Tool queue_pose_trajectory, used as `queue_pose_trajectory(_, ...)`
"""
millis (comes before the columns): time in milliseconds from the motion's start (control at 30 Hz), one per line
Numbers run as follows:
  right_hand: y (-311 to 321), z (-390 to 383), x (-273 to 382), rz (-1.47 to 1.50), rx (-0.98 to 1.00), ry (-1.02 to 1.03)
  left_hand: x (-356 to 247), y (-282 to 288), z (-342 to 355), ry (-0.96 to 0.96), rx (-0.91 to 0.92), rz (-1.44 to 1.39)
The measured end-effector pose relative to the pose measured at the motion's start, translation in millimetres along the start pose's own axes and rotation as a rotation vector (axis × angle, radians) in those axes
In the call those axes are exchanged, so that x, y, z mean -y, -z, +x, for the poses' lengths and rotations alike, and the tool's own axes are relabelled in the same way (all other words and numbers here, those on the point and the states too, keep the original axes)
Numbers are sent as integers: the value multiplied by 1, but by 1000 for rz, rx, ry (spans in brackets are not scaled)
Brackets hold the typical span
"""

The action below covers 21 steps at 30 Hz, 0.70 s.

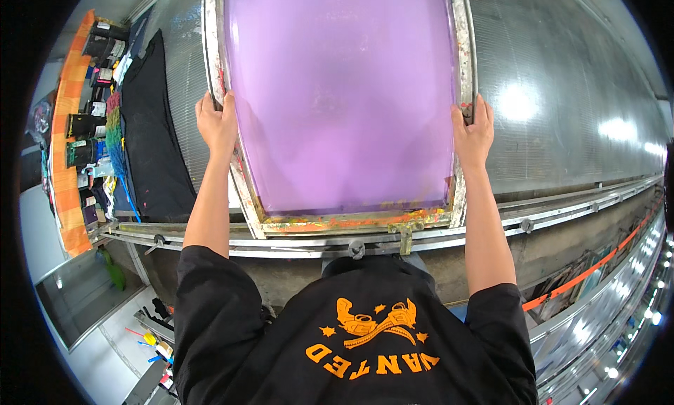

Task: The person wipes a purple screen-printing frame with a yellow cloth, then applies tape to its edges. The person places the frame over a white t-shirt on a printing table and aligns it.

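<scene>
A large screen-printing frame [455,194] with a metal rim and purple mesh lies before me on the long table. My left hand [217,123] is closed around its left side bar, and my right hand [474,132] grips the right bar at about the same height. Both thumbs rest on the inner edge of the bars; the other fingers wrap the outside and are partly hidden. Orange, yellow and green ink stains mark the near bar, where a small stained metal bracket [405,238] sits right of centre.
A black cloth [156,134] lies left of the frame. Beyond it, several ink tubs [86,126] and a multicoloured duster [114,134] stand by an orange checked cloth [64,159]. A metal rail with knobs [309,248] runs along the table's near edge. Grey ribbed tabletop [554,89] stretches away rightward.
</scene>
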State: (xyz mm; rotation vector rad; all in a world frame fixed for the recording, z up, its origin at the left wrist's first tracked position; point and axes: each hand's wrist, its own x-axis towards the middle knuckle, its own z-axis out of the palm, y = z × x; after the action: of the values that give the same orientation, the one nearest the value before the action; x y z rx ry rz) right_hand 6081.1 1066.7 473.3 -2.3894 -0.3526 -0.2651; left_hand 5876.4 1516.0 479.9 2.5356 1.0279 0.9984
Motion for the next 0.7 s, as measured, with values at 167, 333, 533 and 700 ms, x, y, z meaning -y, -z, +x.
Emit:
queue_pose_trajectory(167, 28, -11, 14, 70, -96, 73, -21, 42, 5, 56, 15, -80)
queue_pose_trajectory(333, 51, -20, 25, 110, -112, 108, -36, 65, 6, 25, -67, -92)
queue_pose_trajectory(533, 55, -31, 15, 124, -163, 120, -27, 58, 4, 16, -95, -115)
queue_pose_trajectory(700, 57, -29, 15, 85, -179, 111, -31, 54, 3, 16, -134, -156)
